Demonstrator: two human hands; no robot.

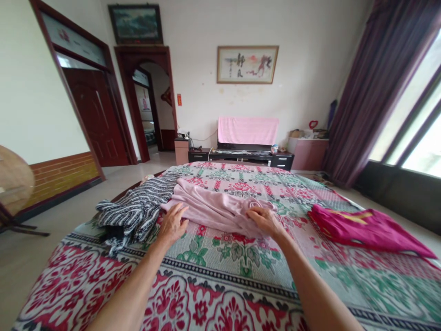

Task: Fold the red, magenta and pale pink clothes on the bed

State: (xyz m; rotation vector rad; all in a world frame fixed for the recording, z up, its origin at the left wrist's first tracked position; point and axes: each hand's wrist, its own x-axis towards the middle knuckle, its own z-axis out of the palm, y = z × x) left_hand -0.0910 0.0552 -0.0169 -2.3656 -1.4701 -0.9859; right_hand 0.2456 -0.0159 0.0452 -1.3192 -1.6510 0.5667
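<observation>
A pale pink garment [217,204] lies stretched and wrinkled across the patterned cloth in front of me. My left hand [174,224] rests at its left end, fingers apart and touching the fabric. At the other end, my right hand [264,220] has its fingers curled in on the bunched pink fabric; its fingertips are partly hidden. A black-and-white striped knit garment [141,204] lies crumpled just left of the pink one, touching it. Off to the right sits a folded magenta garment [365,230] with a yellow mark.
The red, green and white patterned cloth [203,299] covers the broad surface under the garments. Beyond it stand a low black cabinet [282,162] and a screen draped with a pink towel [248,130]. A round wooden board [14,179] stands at the left; a purple curtain [365,92] hangs right.
</observation>
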